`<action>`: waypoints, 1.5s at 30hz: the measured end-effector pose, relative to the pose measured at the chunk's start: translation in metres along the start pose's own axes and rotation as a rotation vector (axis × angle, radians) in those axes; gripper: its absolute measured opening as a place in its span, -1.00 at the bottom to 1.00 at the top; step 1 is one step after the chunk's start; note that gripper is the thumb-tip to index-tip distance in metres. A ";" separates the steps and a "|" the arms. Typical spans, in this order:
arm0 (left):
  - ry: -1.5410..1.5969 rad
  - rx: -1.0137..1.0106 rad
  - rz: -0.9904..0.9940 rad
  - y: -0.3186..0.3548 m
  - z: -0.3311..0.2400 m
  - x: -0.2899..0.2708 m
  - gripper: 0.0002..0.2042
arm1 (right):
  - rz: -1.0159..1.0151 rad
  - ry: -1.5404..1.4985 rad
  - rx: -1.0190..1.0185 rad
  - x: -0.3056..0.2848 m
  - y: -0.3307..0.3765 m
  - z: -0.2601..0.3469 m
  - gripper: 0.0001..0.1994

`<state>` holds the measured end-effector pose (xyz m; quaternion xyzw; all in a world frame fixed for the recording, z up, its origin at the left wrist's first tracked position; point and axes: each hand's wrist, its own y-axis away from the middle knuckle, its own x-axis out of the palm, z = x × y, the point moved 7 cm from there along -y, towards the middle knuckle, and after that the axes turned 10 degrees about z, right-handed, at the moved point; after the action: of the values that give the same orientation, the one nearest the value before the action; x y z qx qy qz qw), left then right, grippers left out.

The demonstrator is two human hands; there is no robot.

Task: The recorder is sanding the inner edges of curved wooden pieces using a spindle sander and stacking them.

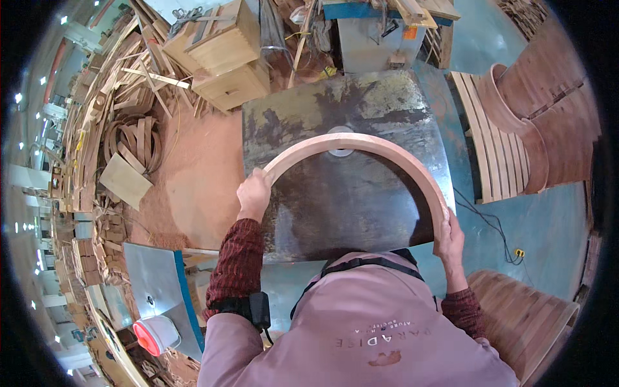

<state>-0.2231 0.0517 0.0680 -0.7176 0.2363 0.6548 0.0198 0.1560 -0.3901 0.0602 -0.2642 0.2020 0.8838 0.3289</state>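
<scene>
A curved wooden arc (387,149), pale reddish, spans a dark metal machine table (342,206) in front of me. My left hand (254,195) is closed around its left end. At the other end, my right hand (451,240) grips the wood from the outer side, with its fingers partly hidden. The top of the arc crosses a round light-grey metal disc (342,153) set into the table and covers part of it. I cannot tell whether the arc touches the disc.
Curved wooden panels (548,116) stand by a slatted pallet (487,138) at the right. A black cable (483,216) lies on the floor. Scrap wood (138,97) and wooden boxes (225,42) are heaped at the back left. A white bucket (164,332) is at the lower left.
</scene>
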 end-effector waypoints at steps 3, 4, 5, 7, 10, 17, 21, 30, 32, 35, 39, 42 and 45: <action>-0.004 -0.031 -0.010 0.009 0.005 0.000 -0.62 | 0.038 0.017 0.018 -0.003 -0.017 0.016 -0.47; -0.005 -0.061 -0.009 0.012 0.007 -0.002 -0.62 | 0.038 0.037 -0.006 -0.001 -0.022 0.016 -0.48; -0.006 -0.091 -0.008 0.014 0.011 -0.001 -0.61 | 0.038 0.058 -0.029 0.000 -0.027 0.013 -0.48; 0.028 -0.112 -0.016 0.019 0.025 0.005 -0.62 | 0.063 0.078 -0.062 0.004 -0.038 0.020 -0.50; 0.036 -0.137 -0.028 0.027 0.042 0.008 -0.63 | 0.110 0.069 -0.068 0.009 -0.049 0.036 -0.51; 0.012 -0.265 -0.004 0.043 0.071 0.010 -0.61 | 0.185 0.074 -0.091 0.026 -0.071 0.066 -0.53; 0.020 -0.309 -0.017 0.058 0.079 0.002 -0.60 | 0.231 0.050 -0.100 0.039 -0.086 0.075 -0.53; 0.089 -0.447 -0.043 0.090 0.124 0.003 -0.60 | 0.248 0.268 -0.329 0.080 -0.128 0.108 -0.57; 0.089 -0.472 -0.049 0.097 0.135 0.005 -0.59 | 0.227 0.355 -0.376 0.089 -0.135 0.116 -0.57; 0.079 -0.506 -0.066 0.105 0.157 0.008 -0.59 | 0.228 0.449 -0.409 0.110 -0.148 0.129 -0.58; 0.071 -0.546 -0.099 0.117 0.186 0.013 -0.58 | 0.248 0.512 -0.437 0.140 -0.164 0.160 -0.59; 0.089 -0.593 -0.104 0.123 0.208 0.014 -0.56 | 0.261 0.554 -0.516 0.163 -0.175 0.184 -0.59; 0.105 -0.659 -0.120 0.124 0.230 0.013 -0.55 | 0.274 0.599 -0.559 0.187 -0.186 0.209 -0.59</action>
<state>-0.4821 0.0155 0.0576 -0.7308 -0.0299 0.6558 -0.1867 0.0943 -0.0595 0.0770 -0.5589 0.0745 0.8243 0.0509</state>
